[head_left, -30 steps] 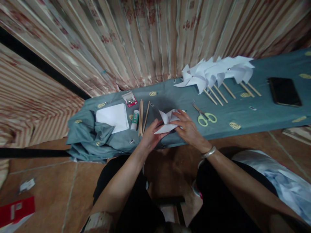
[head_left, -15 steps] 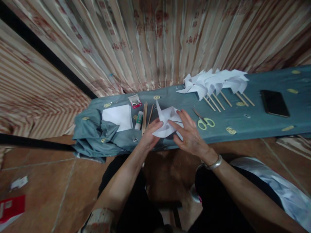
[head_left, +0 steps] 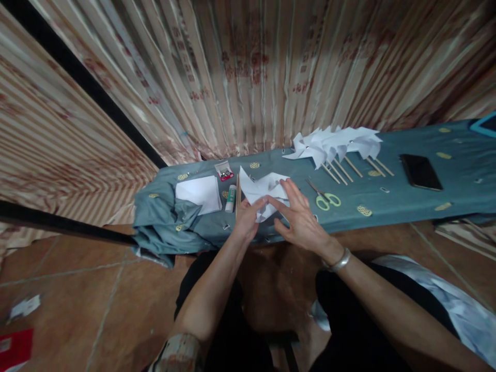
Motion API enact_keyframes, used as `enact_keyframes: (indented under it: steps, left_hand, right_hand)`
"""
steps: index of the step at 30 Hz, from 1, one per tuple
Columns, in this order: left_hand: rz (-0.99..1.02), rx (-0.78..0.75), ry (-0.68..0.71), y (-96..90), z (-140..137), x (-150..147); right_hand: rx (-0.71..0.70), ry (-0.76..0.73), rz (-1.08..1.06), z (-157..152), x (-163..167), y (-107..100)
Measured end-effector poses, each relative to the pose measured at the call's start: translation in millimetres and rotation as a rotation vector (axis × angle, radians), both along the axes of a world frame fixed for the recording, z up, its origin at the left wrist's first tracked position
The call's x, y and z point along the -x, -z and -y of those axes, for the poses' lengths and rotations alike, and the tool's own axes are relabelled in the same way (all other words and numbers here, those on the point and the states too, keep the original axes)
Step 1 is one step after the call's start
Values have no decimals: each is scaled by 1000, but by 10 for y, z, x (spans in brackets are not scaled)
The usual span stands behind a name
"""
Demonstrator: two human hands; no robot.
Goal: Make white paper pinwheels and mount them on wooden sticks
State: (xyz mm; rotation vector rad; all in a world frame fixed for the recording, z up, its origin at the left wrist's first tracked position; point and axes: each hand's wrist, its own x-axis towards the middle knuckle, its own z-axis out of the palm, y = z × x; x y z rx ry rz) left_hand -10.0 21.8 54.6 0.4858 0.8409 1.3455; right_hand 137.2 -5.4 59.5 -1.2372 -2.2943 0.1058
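Observation:
A white paper pinwheel head (head_left: 264, 188) is held above the near edge of the cloth-covered bench, its blades partly folded in. My left hand (head_left: 248, 219) grips it from the left with the thumb on top near the centre. From the right, my right hand (head_left: 300, 217) touches its middle with the index finger, other fingers bent around the right side. No stick shows on this pinwheel. Wooden sticks (head_left: 237, 199) lie just behind my left hand, partly hidden by the paper. Beside them are a glue stick (head_left: 230, 199) and an open red box of small metal pins (head_left: 225, 171).
Finished pinwheels (head_left: 335, 144) on sticks lie in a row at the back. Scissors (head_left: 327, 200) with green handles and a black phone (head_left: 420, 171) rest to the right. White paper sheets (head_left: 199, 194) lie left on the blue-green cloth (head_left: 403, 201). A curtain (head_left: 248, 77) hangs behind.
Both hands stay on the pinwheel, which has turned slightly, and my left thumb has slid toward its centre. The view has shifted, bringing a blue-edged object in at the far right.

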Motion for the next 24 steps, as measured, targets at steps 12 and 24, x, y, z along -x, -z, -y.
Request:
enact_keyframes:
  steps: [12,24]
  left_hand:
    - [148,38,-27,-36,-37,100]
    - [131,22,47,-14,-18,96]
  right_hand:
    - [-51,-31,-110,-52,190,-69]
    - [-69,-67,-117,-16,126,-103]
